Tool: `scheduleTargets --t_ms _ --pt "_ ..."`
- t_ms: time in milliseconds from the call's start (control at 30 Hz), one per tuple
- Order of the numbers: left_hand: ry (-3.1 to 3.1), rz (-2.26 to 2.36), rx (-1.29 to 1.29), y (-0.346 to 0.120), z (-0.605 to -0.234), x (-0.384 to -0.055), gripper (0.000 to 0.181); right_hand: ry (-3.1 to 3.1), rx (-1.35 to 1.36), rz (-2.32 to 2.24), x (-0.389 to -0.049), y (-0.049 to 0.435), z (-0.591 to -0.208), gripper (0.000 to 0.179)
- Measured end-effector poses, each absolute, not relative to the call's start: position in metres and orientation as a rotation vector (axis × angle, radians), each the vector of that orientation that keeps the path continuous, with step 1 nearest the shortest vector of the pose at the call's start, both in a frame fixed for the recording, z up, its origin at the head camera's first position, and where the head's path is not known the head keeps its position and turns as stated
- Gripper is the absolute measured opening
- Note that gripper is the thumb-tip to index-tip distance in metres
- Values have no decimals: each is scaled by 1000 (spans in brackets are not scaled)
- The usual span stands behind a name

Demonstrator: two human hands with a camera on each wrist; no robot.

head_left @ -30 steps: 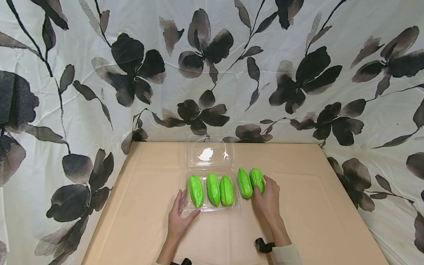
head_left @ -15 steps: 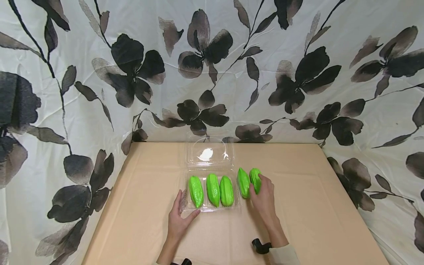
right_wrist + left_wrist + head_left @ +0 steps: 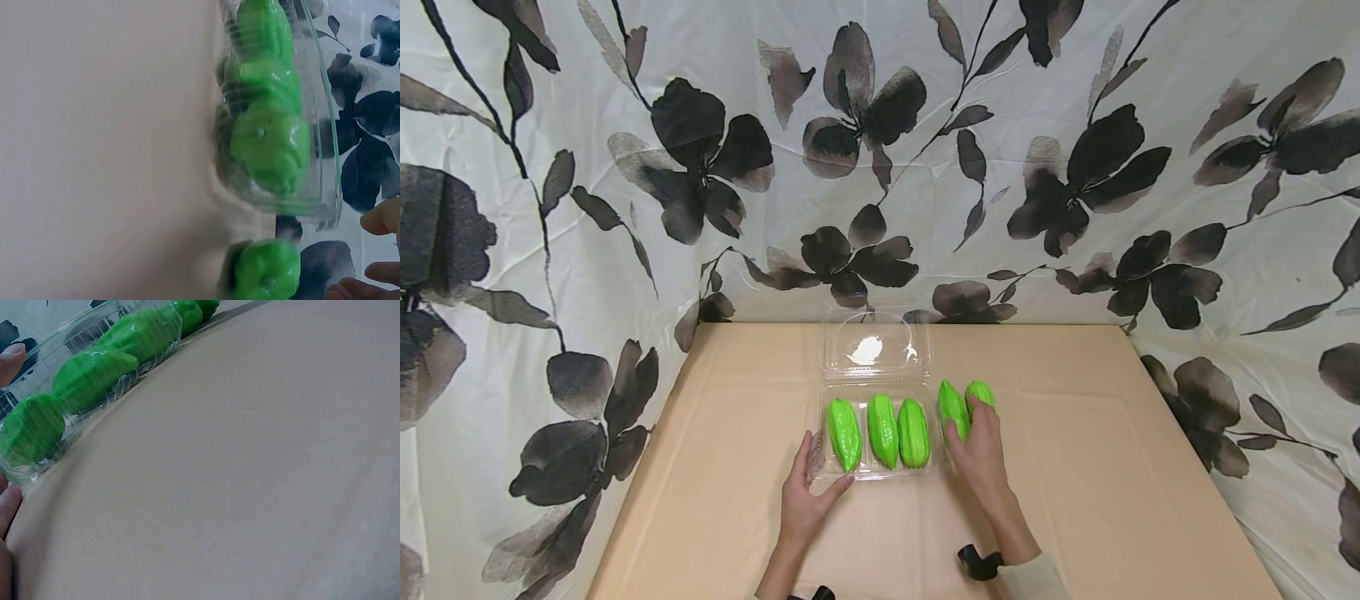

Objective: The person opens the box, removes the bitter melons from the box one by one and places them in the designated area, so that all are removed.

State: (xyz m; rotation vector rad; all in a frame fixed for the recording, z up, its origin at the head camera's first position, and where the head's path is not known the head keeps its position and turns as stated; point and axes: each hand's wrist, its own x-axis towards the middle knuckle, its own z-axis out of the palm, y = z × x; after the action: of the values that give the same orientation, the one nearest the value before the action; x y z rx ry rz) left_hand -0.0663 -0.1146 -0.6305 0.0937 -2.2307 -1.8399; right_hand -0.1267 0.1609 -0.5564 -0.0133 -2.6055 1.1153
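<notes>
We see two loose, glossy bright-green ridged oblong fruits side by side, the left one [image 3: 952,404] just beside a clear plastic hinged container [image 3: 862,457] and the right one [image 3: 981,391] next to it. The right hand [image 3: 981,454] is over their near ends, thumb and fingers spread apart; we cannot make out whether it touches either fruit, though the right wrist view shows its fingers clear of the one visible there. Three more such fruits, a left [image 3: 844,434], a middle [image 3: 882,430] and a right [image 3: 913,432], lie lengthwise in the container's base, and its clear lid [image 3: 876,337] is folded open toward the far side. The left hand [image 3: 805,502] holds the container's near left corner between thumb and fingers. Beneath is a table under a beige cover [image 3: 1097,467]. A black wrist mount [image 3: 979,563] and a pale sleeve [image 3: 1033,577] show at the right wrist; farther back hangs a white curtain with dark flowers [image 3: 955,50].
</notes>
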Motion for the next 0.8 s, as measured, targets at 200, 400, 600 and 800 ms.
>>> scheduleTargets --t_ms 200,400,600,800 --pt "-2221 -1862 90 -115 -629 -66 105 -2561 51 1127 -124 151 -556 55" --pt "-2218 -1878 89 -114 -630 -66 106 -2545 88 1127 -121 143 -557 53" --pt "-2222 -1863 89 -115 -628 -66 104 -2560 96 1162 -119 134 -555 54" --pt "-2194 -1889 73 -114 -625 -65 103 -2581 140 1108 -117 126 -555 56"
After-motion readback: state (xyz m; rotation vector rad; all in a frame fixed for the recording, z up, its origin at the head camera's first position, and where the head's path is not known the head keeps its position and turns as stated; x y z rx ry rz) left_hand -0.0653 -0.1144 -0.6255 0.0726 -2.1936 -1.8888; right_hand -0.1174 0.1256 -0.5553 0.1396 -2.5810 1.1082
